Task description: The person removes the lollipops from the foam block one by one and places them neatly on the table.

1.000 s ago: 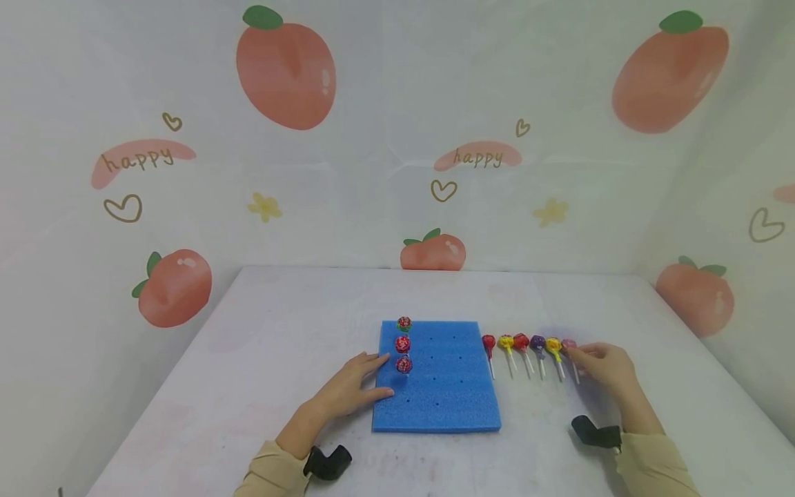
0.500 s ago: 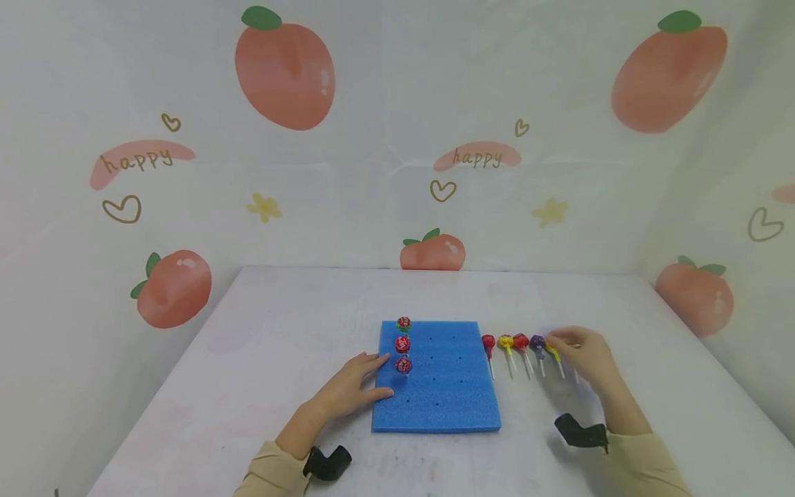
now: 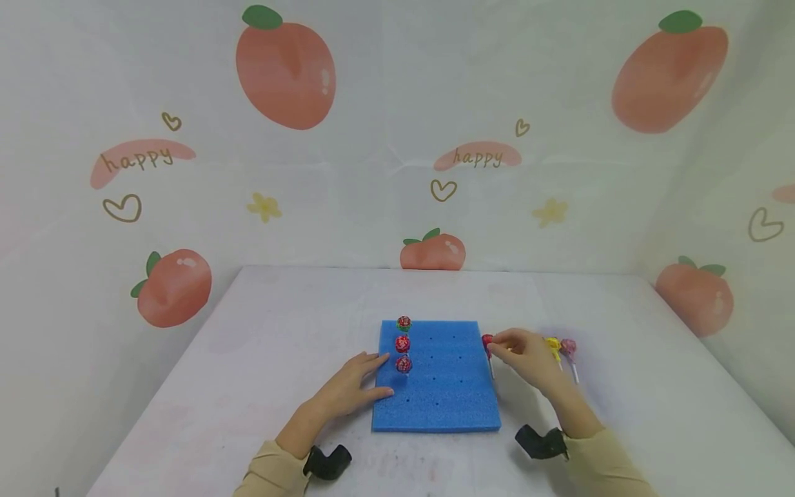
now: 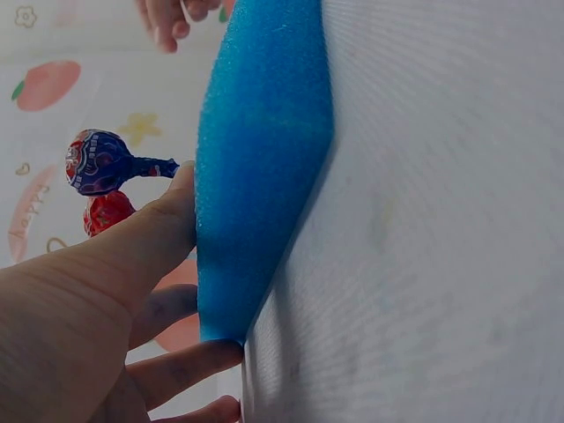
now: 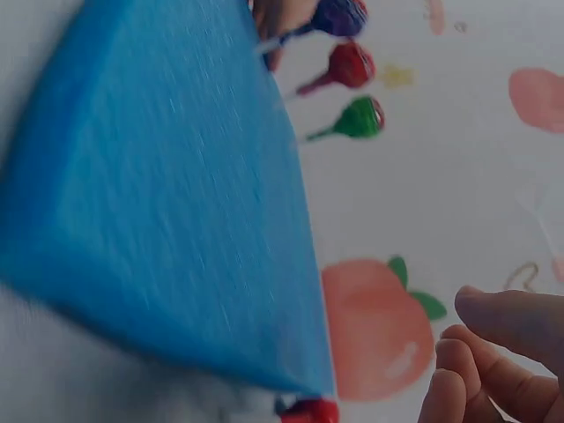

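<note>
Head view: the left hand [image 3: 348, 386] is resting straight-fingered on the blue foam [image 3: 447, 417], lower centre; the right hand [image 3: 526, 355] is hovering beside a red lollipop [image 3: 487, 339]. Left wrist view: the thumb is touching the foam, centre. Right wrist view: released fingers are loosely bending, lower right (the lollipop is peeking in at the bottom).

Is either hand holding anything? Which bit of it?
Nothing, it seems. The right hand looks empty, beside a red lollipop. The left hand rests along the left edge of the blue board.

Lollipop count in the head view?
6 visible: three lollipops standing in the blue foam, left side; a red lollipop just off its right edge; a yellow lollipop and a pink lollipop right of the right hand, which may hide more.
</note>
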The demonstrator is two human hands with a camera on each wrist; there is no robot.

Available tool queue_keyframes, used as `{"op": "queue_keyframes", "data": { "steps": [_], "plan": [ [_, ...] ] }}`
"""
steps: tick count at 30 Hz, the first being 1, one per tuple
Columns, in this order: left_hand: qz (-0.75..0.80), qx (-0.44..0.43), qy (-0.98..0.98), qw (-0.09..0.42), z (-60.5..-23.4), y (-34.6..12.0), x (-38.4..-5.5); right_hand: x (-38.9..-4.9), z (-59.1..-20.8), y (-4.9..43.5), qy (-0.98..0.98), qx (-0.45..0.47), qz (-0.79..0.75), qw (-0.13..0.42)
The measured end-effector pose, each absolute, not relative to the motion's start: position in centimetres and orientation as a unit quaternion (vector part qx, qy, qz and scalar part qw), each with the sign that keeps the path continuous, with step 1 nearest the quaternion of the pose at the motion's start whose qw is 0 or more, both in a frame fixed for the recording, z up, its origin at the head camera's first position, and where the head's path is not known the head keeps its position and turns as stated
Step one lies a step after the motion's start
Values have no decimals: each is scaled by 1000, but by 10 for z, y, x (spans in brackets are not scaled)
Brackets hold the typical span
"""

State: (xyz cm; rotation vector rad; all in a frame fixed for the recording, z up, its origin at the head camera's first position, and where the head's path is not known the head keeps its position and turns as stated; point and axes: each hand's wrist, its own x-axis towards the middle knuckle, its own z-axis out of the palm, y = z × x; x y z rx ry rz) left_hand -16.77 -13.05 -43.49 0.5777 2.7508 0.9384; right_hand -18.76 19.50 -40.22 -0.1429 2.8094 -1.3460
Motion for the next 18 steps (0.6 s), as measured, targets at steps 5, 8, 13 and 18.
{"op": "queue_keyframes", "data": {
  "steps": [5, 8, 13, 18],
  "plan": [
    [313, 194, 925, 89, -435, -130, -168, -186, -406, 171, 894, -102, -437, 4],
    [312, 195, 926, 89, -435, -131, -168, -185, -408, 157, 889, -119, -442, 13],
    [310, 196, 926, 87, -436, -131, -168, -183, -413, 139, 880, -155, -448, 33],
    [307, 193, 928, 88, -436, -130, -169, -182, -418, 124, 867, -193, -457, 51]
  ]
}}
